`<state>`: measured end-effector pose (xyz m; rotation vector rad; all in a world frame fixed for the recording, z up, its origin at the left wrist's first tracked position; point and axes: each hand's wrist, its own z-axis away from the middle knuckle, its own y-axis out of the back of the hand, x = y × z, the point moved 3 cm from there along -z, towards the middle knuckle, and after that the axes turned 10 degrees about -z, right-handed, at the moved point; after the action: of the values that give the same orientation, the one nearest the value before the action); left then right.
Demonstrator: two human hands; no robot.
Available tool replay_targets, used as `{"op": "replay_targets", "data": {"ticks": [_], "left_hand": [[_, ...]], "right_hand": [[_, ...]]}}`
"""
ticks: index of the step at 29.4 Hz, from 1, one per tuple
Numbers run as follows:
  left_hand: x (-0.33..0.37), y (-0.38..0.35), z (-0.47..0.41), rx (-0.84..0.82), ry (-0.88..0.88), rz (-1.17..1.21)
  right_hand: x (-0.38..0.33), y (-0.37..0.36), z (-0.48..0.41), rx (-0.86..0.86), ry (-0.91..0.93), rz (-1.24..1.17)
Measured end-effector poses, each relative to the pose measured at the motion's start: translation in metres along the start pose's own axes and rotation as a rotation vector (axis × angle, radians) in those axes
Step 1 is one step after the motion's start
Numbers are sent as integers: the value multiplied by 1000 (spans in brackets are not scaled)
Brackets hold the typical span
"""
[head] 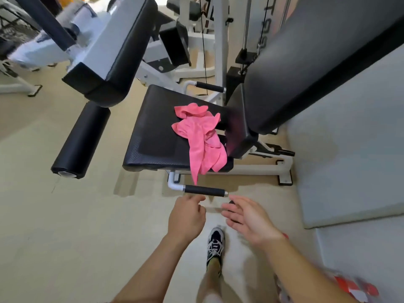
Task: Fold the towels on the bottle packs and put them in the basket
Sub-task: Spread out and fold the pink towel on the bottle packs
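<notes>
A crumpled pink towel (202, 138) lies on the black seat pad (157, 136) of a gym machine, one end hanging over the seat's near edge. My left hand (187, 217) hovers below the seat with loosely curled fingers and holds nothing. My right hand (247, 217) is beside it, fingers spread and relaxed, also empty. Both hands are short of the towel, just under the black side handle (204, 190). At the bottom right corner a blurred red and white pack (354, 287) shows. No basket is in view.
A black roller pad (82, 141) sticks out left of the seat. The tilted backrest (317, 68) rises at the right, with grey floor mats (354, 162) beyond. More machines stand behind. My foot in a sneaker (215, 243) is on the beige floor.
</notes>
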<state>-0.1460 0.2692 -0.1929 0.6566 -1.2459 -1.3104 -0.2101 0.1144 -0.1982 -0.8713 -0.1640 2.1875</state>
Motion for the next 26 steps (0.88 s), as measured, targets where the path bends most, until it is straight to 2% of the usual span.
{"op": "replay_targets", "data": {"ticks": [3,8,12,14,16,18,20,22,26], "left_hand": [[-13,-22,-74,-56,-19,-63],[-32,-62,-176,-216,54,-250],[-50,-100,-230,-393,120,-331],[-56,-111,-244,-398,118,-319],[-56,-108,-251,-252,68,-204],[-51,-93,-248,-150,95,117],[-37,-74,-238,-181,140,428],[-20,-51,-225,-242,138,638],[2,-9,-203,-327,39,756]], "right_hand": [[-17,-33,-65,14,-21,23],[-37,-74,-175,9,-33,114],[-41,-92,-238,-17,-55,190],[-41,-96,-256,-14,-70,222],[-43,-98,-270,6,-101,247],[-45,-101,-278,-4,-138,260],[-50,-110,-282,-17,-156,262],[-56,-120,-282,35,-144,200],[-94,-136,-284,127,-13,-81]]}}
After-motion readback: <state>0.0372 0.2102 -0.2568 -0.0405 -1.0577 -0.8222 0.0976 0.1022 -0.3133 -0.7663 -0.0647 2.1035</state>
